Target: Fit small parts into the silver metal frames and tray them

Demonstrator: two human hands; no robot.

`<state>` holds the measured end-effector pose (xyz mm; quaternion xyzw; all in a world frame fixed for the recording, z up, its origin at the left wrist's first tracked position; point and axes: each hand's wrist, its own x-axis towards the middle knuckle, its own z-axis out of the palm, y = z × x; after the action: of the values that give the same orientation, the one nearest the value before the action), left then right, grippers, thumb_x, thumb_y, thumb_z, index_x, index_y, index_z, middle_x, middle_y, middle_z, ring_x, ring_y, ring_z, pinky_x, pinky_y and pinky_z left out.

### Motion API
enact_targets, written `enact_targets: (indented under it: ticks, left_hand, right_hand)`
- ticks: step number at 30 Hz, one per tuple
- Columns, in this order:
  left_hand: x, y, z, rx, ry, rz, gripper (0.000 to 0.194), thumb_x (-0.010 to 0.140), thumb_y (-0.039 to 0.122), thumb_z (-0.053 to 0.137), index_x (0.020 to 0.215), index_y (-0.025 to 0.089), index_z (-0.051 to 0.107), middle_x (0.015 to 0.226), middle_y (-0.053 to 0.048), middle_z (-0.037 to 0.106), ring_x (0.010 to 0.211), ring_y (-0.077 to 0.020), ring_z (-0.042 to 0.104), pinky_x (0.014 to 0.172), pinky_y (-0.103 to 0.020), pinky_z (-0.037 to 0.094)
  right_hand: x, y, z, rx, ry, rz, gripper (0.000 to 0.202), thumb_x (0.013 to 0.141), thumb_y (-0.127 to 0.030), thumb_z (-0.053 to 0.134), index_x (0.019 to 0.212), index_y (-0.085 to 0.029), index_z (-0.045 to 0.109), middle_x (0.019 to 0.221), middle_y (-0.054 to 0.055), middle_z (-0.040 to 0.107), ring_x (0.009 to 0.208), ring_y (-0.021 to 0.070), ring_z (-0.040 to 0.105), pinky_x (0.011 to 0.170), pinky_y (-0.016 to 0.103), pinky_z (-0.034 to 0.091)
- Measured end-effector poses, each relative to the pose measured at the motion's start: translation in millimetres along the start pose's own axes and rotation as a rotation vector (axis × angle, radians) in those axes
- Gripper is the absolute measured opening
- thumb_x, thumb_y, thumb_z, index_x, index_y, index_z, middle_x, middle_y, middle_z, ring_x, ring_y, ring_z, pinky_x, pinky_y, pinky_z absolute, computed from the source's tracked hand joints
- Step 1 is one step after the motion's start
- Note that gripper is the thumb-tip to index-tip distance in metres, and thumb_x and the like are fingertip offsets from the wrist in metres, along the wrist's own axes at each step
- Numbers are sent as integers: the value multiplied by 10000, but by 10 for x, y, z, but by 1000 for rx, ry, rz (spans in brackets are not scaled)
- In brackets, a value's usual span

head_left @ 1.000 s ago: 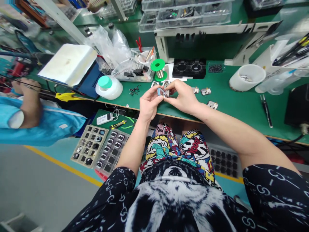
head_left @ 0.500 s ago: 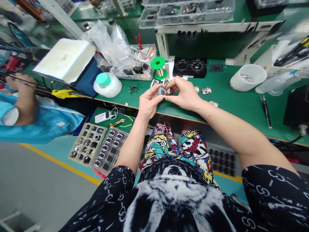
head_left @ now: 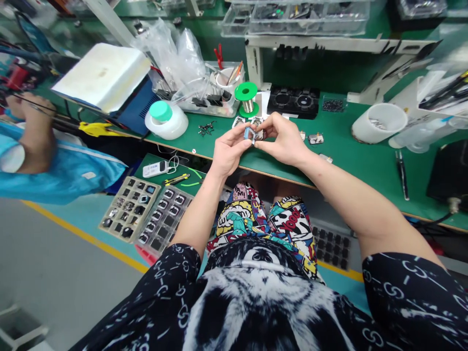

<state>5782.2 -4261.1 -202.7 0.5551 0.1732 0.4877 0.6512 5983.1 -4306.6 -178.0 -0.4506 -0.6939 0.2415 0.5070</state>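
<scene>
Between my two hands, above the bench's front edge, is a small light-blue plastic frame [head_left: 250,133]. My left hand [head_left: 230,150] pinches its left side with thumb and fingertips. The thumb and forefinger of my right hand [head_left: 281,138] close on its right side, where a pale part shows; its details are too small to make out. Just behind the fingers, small silver housings [head_left: 239,121] lie on the green bench, partly hidden by my hands. More small metal parts [head_left: 316,139] rest to the right of my right hand.
A green solder spool [head_left: 246,100] and a white bottle [head_left: 166,124] stand behind and left. Black screws [head_left: 206,128] lie scattered nearby. A white cup [head_left: 379,123] and tweezers [head_left: 401,174] are at the right. Parts trays [head_left: 129,209] sit lower left; a co-worker's arm [head_left: 36,131] is far left.
The view has shifted slightly, so the bench items appear a little further right. Both hands keep their grip on the blue frame, which appears turned a little.
</scene>
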Motion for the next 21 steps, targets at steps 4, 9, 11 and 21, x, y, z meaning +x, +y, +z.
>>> enact_targets:
  ticks: [4, 9, 11, 21]
  left_hand:
    - [0, -2, -5, -9, 0, 8, 546, 755, 430, 1025, 1256, 345, 827, 1328, -41, 794, 1280, -278, 734, 1211, -495, 547]
    - [2, 11, 8, -50, 6, 18, 504, 789, 410, 1004, 1250, 335, 815, 1315, -36, 786, 1257, -261, 734, 1179, -482, 570]
    - [4, 11, 6, -63, 9, 14, 498, 800, 410, 995, 1255, 336, 806, 1328, -35, 775, 1248, -264, 734, 1154, -487, 586]
    - [11, 27, 15, -104, 10, 25, 478, 812, 372, 986, 1253, 328, 806, 1329, -34, 762, 1233, -258, 726, 1124, -456, 599]
  right_hand:
    - [13, 16, 3, 58, -4, -2, 511, 890, -627, 859, 1120, -239, 619, 1077, 53, 711, 964, 260, 707, 857, 476, 656]
    - [31, 22, 27, 155, 32, -19, 518, 839, -593, 903, 1063, -246, 591, 1063, 45, 719, 961, 277, 736, 867, 502, 664]
    - [33, 27, 30, 164, 26, -19, 508, 838, -577, 901, 1068, -255, 581, 1066, 43, 725, 976, 284, 745, 874, 509, 667]
    - [62, -9, 0, 229, 27, 0, 525, 819, -551, 932, 1072, -263, 574, 1097, 46, 767, 1027, 295, 767, 896, 505, 671]
